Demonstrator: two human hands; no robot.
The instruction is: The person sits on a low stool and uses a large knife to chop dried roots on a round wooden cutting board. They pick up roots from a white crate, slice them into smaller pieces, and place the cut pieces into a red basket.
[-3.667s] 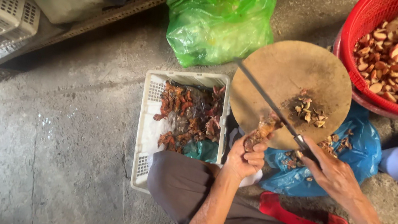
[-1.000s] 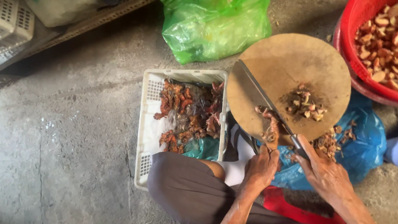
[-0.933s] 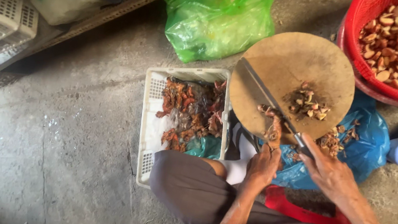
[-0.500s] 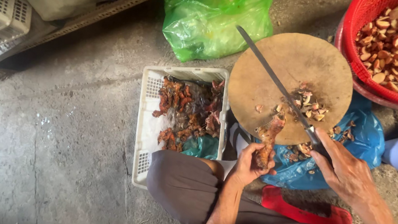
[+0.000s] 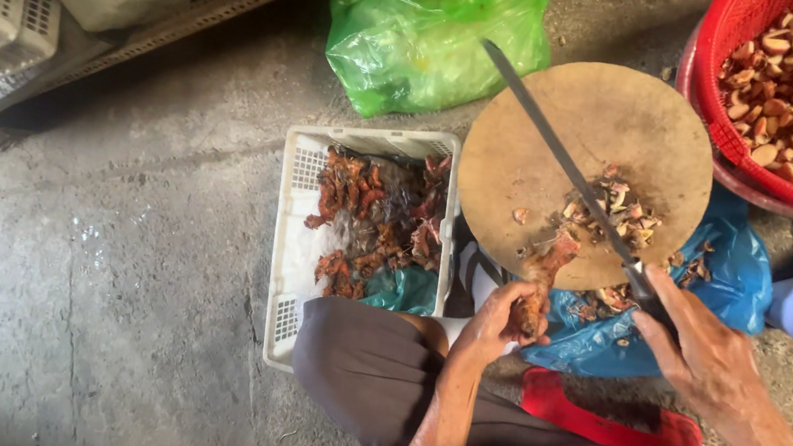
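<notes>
The left hand [image 5: 495,321] grips a reddish-brown root piece [image 5: 541,281], its tip resting on the round wooden chopping board [image 5: 537,149]. The right hand [image 5: 703,352] is closed around the handle of a long knife [image 5: 564,168], whose blade slants over the board beside 1 small pile of cut pieces [image 5: 620,205]. A white crate [image 5: 298,241] of roots sits to the left, a red basket [image 5: 731,123] of slices at upper right.

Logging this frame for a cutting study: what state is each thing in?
Long knife: in right hand, blade over the board.
Reddish root piece: gripped by left hand, tip on round wooden board.
Red basket: full of cut pieces.
White crate: part filled.
</notes>
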